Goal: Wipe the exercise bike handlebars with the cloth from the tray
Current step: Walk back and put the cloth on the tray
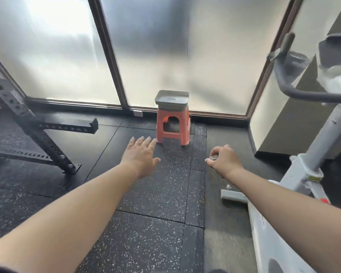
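Grey crumpled cloth sits bunched inside the right hand, fingers curled round it, only a small wad showing by the thumb. Hand held in the air above the floor, nearer the camera than the stool and to its right. Left hand spread flat, fingers straight, palm down, holding nothing; fingertips close to the stool's lower left corner, contact not clear.

Orange plastic stool stands on the floor against the window base, arched cut-out in its front face. Grey tray rests on its top: shallow, rounded rectangle, raised rim; nothing visible inside.

Floor: black rubber tiles, white-speckled, seams visible; open run of tiles between stool and camera.

Right of the stool: white exercise bike, frame partly out of view, dark curved handlebars high up, blurred. Left of the stool: black perforated steel rack, bolted feet. Behind the stool: frosted glass panels, brown frames.
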